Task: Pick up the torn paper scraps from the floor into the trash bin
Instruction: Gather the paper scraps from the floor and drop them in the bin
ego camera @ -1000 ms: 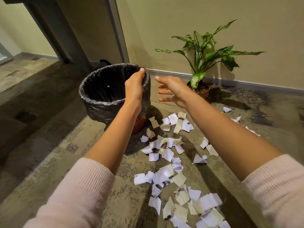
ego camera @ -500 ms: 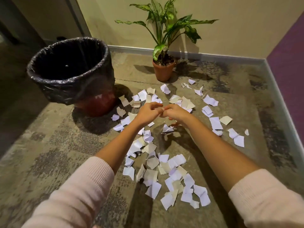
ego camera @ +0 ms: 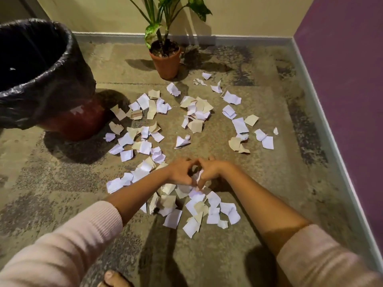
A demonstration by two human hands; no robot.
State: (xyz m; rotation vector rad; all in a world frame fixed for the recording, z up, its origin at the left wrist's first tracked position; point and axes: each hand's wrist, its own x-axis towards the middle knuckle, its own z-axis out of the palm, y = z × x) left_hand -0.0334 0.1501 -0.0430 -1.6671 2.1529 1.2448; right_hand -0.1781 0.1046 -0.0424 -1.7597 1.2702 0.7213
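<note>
Paper scraps [ego camera: 194, 119] nearly all on floor [ego camera: 259, 183] beside trash bin [ego camera: 68, 52]. Left hand [ego camera: 180, 171] and right hand [ego camera: 212, 172] in near pile, fingers curled round few pieces. Most work left

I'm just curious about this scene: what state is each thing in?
trash bin: upright, black-lined, open.
paper scraps: scattered on the floor.
left hand: curled on scraps.
right hand: curled on scraps.
potted plant: upright.

One wide-angle view is taken from the head, tilted forward and down; the floor [ego camera: 259, 179] is seen from close above; the wall corner [ego camera: 293, 37] is faced beyond.
</note>
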